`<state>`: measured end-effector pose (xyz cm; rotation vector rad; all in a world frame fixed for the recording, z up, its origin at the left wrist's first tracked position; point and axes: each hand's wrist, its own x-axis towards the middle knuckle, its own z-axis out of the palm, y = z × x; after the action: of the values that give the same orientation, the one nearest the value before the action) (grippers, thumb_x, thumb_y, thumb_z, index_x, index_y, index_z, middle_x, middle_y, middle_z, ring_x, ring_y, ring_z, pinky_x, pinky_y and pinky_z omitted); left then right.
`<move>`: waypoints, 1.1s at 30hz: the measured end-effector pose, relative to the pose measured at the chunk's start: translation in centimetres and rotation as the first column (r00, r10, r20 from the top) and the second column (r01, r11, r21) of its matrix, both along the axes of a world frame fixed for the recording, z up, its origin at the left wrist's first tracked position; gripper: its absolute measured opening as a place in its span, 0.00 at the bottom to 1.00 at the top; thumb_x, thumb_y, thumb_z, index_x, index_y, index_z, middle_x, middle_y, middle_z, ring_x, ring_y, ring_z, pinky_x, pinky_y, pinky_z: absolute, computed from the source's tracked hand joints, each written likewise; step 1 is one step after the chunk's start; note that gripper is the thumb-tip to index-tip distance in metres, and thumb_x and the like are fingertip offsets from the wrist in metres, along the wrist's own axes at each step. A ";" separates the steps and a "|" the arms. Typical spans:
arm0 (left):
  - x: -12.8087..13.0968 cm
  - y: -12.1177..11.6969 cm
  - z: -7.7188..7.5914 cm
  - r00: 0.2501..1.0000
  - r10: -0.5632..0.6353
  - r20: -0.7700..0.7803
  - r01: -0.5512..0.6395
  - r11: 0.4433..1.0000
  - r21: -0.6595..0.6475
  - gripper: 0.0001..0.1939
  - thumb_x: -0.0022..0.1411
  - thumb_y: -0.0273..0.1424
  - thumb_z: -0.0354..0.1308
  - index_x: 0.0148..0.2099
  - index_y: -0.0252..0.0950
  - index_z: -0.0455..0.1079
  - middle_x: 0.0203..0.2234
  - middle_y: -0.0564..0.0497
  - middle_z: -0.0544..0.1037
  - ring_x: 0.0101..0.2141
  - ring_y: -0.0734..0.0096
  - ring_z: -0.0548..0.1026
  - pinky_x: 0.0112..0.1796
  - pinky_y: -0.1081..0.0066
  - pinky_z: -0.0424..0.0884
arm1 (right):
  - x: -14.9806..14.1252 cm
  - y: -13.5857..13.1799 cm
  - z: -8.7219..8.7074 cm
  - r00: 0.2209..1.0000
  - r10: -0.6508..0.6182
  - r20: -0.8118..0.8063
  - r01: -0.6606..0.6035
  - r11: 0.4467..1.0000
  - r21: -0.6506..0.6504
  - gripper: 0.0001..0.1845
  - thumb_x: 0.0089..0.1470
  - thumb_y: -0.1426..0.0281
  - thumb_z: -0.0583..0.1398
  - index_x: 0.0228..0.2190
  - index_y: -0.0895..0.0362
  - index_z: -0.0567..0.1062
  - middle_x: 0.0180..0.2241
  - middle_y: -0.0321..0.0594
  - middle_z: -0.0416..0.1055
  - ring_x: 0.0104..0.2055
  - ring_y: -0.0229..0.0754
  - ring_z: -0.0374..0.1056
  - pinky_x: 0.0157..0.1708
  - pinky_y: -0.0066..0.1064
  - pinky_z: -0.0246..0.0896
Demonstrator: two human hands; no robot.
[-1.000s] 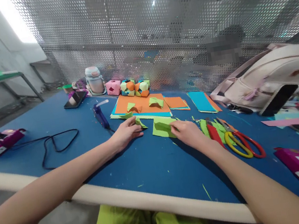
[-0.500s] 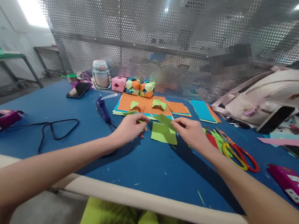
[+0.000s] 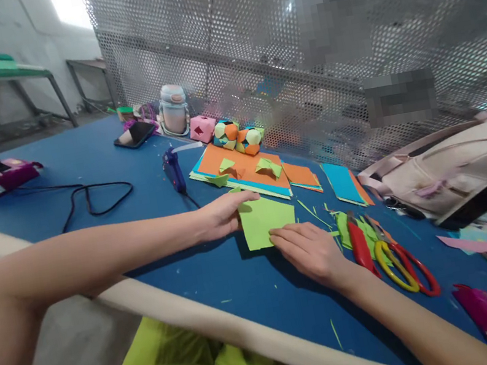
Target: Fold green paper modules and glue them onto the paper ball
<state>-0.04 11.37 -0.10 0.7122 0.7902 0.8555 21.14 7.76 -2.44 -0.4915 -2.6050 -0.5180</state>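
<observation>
A light green paper sheet point(image 3: 265, 221) lies flat on the blue table point(image 3: 241, 282). My left hand point(image 3: 223, 212) rests at the sheet's left edge, fingers stretched out over its upper left corner. My right hand point(image 3: 311, 250) lies flat with its fingertips on the sheet's lower right edge. Both hands press the paper down and neither grips it. Beyond the sheet is an orange paper stack point(image 3: 241, 167) with small folded green pieces point(image 3: 269, 167) on it.
Red and yellow scissors point(image 3: 392, 250) lie right of my right hand among green scraps. A blue glue gun point(image 3: 172, 168) with a black cord point(image 3: 88, 202) sits to the left. Coloured paper balls point(image 3: 238, 136), a phone point(image 3: 136, 134), a pink backpack point(image 3: 459, 162) and a perforated metal screen point(image 3: 249, 50) stand behind.
The green sheet, held up and folded half a second ago, now lies unfolded and flat on the table. Both hands have come down onto its edges. The view has shifted left.
</observation>
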 end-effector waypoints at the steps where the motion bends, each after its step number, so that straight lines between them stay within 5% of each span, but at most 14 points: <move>1: 0.0 -0.1 -0.1 1.000 0.011 -0.005 -0.011 1.000 0.005 0.07 0.51 0.19 0.55 0.34 0.30 0.70 0.27 0.47 0.77 0.27 0.72 0.76 0.32 0.74 0.74 | 0.1 -0.1 -0.1 1.000 0.010 0.007 -0.010 1.000 -0.010 0.15 0.55 0.78 0.56 0.45 0.58 0.71 0.43 0.46 0.75 0.43 0.45 0.69 0.38 0.36 0.64; 4: 0.1 -0.5 -0.2 0.999 0.045 -0.023 -0.045 0.999 -0.002 0.18 0.43 0.10 0.51 0.36 0.29 0.70 0.29 0.47 0.78 0.31 0.70 0.77 0.39 0.71 0.73 | 0.3 -0.2 -0.5 0.994 0.004 -0.113 -0.015 0.995 -0.097 0.15 0.54 0.74 0.57 0.45 0.59 0.71 0.42 0.49 0.74 0.43 0.47 0.68 0.40 0.39 0.64; 7: -0.1 -0.8 -0.5 0.998 0.067 0.013 -0.066 0.997 -0.040 0.22 0.41 0.09 0.50 0.39 0.30 0.70 0.31 0.46 0.79 0.35 0.67 0.78 0.44 0.66 0.72 | 0.4 -0.2 -0.9 0.905 -0.232 -0.357 0.121 0.944 -0.307 0.15 0.57 0.70 0.55 0.46 0.58 0.70 0.46 0.51 0.71 0.47 0.48 0.66 0.41 0.41 0.64; 11: -0.4 -1.3 -1.2 0.994 0.068 0.090 -0.064 0.997 -0.048 0.20 0.43 0.10 0.53 0.38 0.30 0.70 0.30 0.46 0.79 0.36 0.65 0.78 0.46 0.63 0.71 | -0.1 -0.1 -1.3 0.650 -0.648 -0.396 0.200 0.649 -0.734 0.18 0.57 0.59 0.53 0.43 0.58 0.71 0.40 0.47 0.73 0.39 0.45 0.70 0.34 0.35 0.66; 13: -0.4 -1.6 -1.6 0.993 0.045 0.109 -0.040 0.998 -0.053 0.19 0.44 0.10 0.52 0.38 0.30 0.70 0.30 0.46 0.79 0.35 0.66 0.78 0.47 0.63 0.71 | -0.3 0.0 -1.4 0.616 -0.706 -0.350 0.143 0.536 -0.832 0.20 0.55 0.55 0.54 0.38 0.58 0.73 0.32 0.42 0.74 0.33 0.43 0.69 0.31 0.33 0.65; 15: -0.2 -1.8 -1.9 0.993 0.015 0.114 -0.008 0.998 -0.066 0.20 0.44 0.10 0.52 0.38 0.31 0.71 0.30 0.47 0.80 0.35 0.66 0.78 0.47 0.63 0.71 | -0.5 -0.1 -1.5 0.635 -0.706 -0.313 0.128 0.496 -0.859 0.19 0.52 0.54 0.56 0.32 0.58 0.73 0.25 0.38 0.71 0.27 0.40 0.67 0.28 0.31 0.63; 18: 0.0 -2.1 -2.2 0.989 -0.032 0.145 0.044 0.996 -0.080 0.20 0.44 0.10 0.51 0.38 0.31 0.71 0.30 0.46 0.80 0.37 0.65 0.78 0.46 0.63 0.71 | -0.5 -0.5 -1.7 0.684 -0.678 -0.268 0.183 0.515 -0.838 0.16 0.50 0.56 0.58 0.23 0.56 0.69 0.20 0.33 0.65 0.22 0.37 0.60 0.23 0.28 0.58; 23: 0.1 -2.0 -2.2 0.994 0.011 0.108 -0.001 0.996 -0.093 0.14 0.49 0.12 0.50 0.35 0.29 0.71 0.29 0.44 0.79 0.33 0.68 0.78 0.42 0.68 0.73 | -0.4 -1.3 -1.5 0.721 -0.622 -0.305 0.286 0.668 -0.686 0.13 0.52 0.61 0.57 0.21 0.54 0.64 0.19 0.32 0.62 0.23 0.37 0.59 0.24 0.28 0.57; 28: 0.0 -2.0 -2.2 0.997 -0.029 0.072 0.036 0.995 -0.090 0.12 0.51 0.13 0.50 0.32 0.29 0.70 0.27 0.46 0.78 0.29 0.73 0.77 0.37 0.74 0.73 | -0.5 -1.9 -1.3 0.805 -0.496 -0.326 0.186 0.733 -0.655 0.04 0.54 0.67 0.57 0.31 0.54 0.69 0.31 0.39 0.73 0.31 0.40 0.69 0.30 0.29 0.65; 33: -0.2 -2.0 -2.5 0.993 -0.061 0.105 0.069 0.995 -0.077 0.13 0.50 0.14 0.48 0.35 0.29 0.69 0.30 0.44 0.78 0.32 0.69 0.77 0.40 0.68 0.73 | -0.2 -2.0 -1.9 0.886 -0.301 -0.353 0.067 0.837 -0.543 0.10 0.56 0.76 0.54 0.40 0.53 0.69 0.45 0.45 0.74 0.47 0.44 0.71 0.43 0.35 0.69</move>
<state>-0.28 9.38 -2.61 0.6144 0.7021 0.7901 20.90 5.75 -4.39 -0.9299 -2.2445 0.2464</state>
